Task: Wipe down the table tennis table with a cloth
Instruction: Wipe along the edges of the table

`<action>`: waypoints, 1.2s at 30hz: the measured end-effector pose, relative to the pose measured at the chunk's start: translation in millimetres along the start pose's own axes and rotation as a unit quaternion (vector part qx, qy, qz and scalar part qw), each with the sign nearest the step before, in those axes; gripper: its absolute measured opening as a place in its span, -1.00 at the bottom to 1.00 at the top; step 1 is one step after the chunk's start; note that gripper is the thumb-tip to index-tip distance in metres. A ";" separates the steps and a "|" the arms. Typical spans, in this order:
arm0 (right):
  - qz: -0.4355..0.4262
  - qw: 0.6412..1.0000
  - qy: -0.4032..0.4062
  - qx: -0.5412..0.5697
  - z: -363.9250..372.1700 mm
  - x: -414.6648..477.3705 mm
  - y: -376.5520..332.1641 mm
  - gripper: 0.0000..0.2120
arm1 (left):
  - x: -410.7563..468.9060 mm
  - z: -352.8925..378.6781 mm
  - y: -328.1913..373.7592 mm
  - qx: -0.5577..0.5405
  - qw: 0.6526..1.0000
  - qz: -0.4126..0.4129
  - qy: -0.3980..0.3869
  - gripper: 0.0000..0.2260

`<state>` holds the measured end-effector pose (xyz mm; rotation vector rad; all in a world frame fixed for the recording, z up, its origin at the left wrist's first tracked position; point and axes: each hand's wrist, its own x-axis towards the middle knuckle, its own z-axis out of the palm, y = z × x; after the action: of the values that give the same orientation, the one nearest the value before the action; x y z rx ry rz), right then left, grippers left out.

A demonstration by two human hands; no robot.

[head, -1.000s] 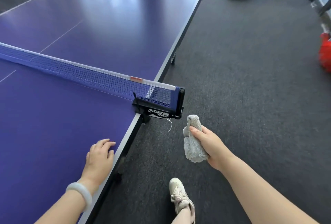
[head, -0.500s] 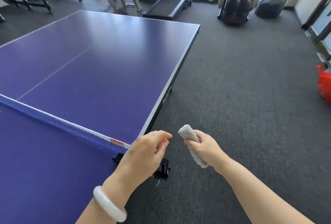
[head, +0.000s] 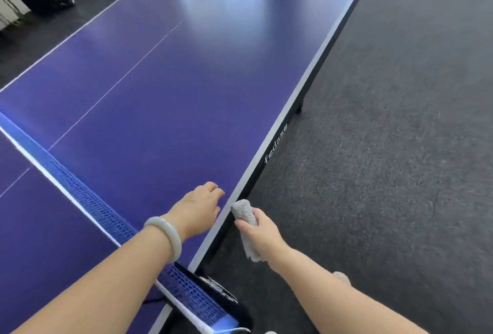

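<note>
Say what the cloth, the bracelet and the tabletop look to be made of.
The cloth: grey towelling, likely terry or microfibre; matte, nubby pile. The bracelet: pale greenish-white, smooth and glossy, probably jade or similar stone, though glass or resin is possible. The tabletop: purple-blue coated board, satin finish, with broad soft reflections at the far end; its core cannot be told.

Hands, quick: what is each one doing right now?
Left hand: open, holding nothing, over the table near its edge.
Right hand: closed around the grey cloth, just off the table's edge.
</note>
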<state>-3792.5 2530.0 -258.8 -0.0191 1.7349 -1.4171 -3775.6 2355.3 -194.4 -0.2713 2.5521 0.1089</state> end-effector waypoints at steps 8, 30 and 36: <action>0.168 0.953 -0.118 0.224 80.9 32.9 25.6 -0.04 | 69.8 46.8 -37.3 0.133 0.989 0.036 0.052 -0.46; 0.214 0.877 0.032 0.430 102.2 50.3 -1.7 -0.58 | 83.4 91.7 -64.6 0.019 0.968 0.111 0.224 -0.50; 0.274 0.827 0.007 0.491 24.1 105.3 -51.3 -0.89 | 82.3 89.2 -64.5 0.004 0.969 0.114 0.218 -0.50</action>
<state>-3867.8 2439.7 -280.1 0.9671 0.7260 -1.6665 -3781.8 2290.4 -315.3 0.0072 3.0147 0.1380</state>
